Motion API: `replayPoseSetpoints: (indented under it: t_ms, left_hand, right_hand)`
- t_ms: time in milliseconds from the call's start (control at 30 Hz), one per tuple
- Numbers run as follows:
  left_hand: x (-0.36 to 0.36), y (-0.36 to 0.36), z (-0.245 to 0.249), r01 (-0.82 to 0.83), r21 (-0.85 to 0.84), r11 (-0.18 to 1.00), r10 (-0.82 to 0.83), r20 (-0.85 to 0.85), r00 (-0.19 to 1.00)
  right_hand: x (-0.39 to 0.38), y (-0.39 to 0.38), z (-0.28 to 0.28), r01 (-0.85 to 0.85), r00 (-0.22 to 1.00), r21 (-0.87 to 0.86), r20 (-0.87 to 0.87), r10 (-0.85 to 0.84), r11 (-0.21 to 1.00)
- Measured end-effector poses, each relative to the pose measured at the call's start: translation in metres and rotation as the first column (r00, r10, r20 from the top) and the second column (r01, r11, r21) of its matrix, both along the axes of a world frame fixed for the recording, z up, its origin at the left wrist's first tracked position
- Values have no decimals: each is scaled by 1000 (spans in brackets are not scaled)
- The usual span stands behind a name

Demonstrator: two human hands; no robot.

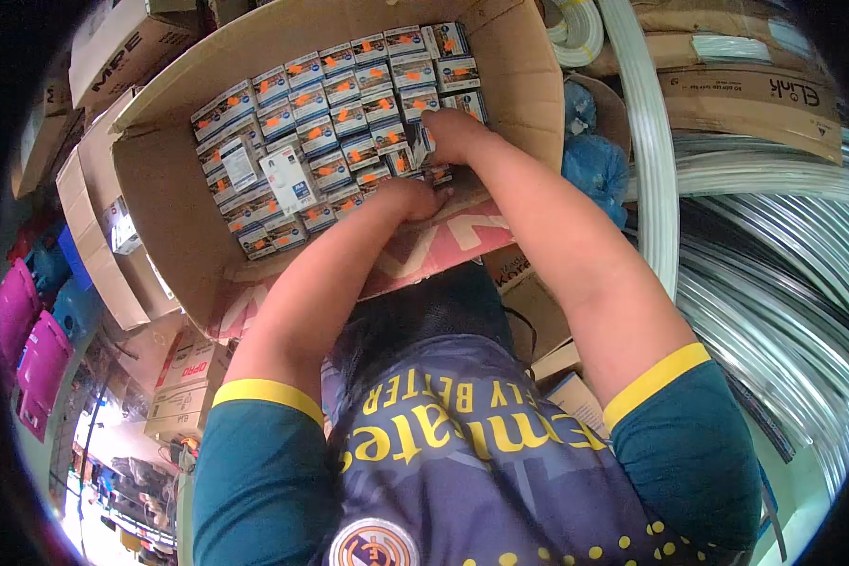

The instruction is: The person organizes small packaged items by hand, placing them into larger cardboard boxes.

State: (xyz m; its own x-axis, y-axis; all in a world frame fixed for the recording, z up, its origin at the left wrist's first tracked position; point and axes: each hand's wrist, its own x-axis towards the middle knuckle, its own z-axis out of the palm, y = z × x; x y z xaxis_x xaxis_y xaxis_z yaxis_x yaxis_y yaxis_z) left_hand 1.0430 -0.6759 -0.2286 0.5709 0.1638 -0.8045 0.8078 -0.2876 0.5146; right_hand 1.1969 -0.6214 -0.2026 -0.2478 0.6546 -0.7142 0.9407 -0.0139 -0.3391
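Observation:
A large open cardboard carton [524, 85] in front of me holds rows of small printed boxes [307, 99] with orange stickers. Inside its near right part, my right hand [453, 137] has its fingers closed on a small box [421, 147], which is tilted and partly covered by the hand. Just below and to the left, my left hand [410, 198] reaches down among the boxes by the carton's near wall. Its fingertips are mostly hidden, so its grip does not show. Two whiter boxes, one a white box [290, 179], lie flat on top of the rows.
Bundles of pale plastic strips [774, 179] and a long cardboard package [745, 94] fill the right side. Blue plastic bags [594, 165] sit against the carton's right wall. More cardboard boxes [104, 226] stand at left, with pink containers [42, 363] beyond.

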Motion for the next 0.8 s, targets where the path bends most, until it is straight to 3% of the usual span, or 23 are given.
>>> replayPoseSetpoints:
  t_ms: [167, 367, 467, 567, 667, 767, 800]
  left_hand:
    - [1, 16, 21, 164, -79, 983, -172, -117, 978]
    - [-5, -5, -12, 94, 146, 985, -102, 43, 994]
    - [0, 2, -21, 156, -89, 984, -160, -37, 986]
    - [2, 6, -28, 49, -209, 977, -68, -88, 994]
    - [-3, -5, -47, 78, 20, 997, -78, -11, 997]
    - [4, -13, -85, 86, -97, 992, -91, -49, 995]
    - [3, -11, -71, 56, -130, 990, -68, -91, 994]
  right_hand:
    - [-1, 8, 9, 56, 998, -52, 15, -55, 997]
    - [2, -2, -7, 17, 1000, 36, -19, -17, 999]
    - [-2, -2, 8, 33, 999, 12, 19, -34, 999]
    - [-4, -18, -5, -47, 999, 94, 21, 45, 995]
    - [-23, -26, 26, -46, 996, 75, 85, 40, 996]
    - [-17, -33, 4, -109, 991, 119, 88, 99, 987]
    - [-15, -32, -1, -97, 994, 137, 54, 90, 986]
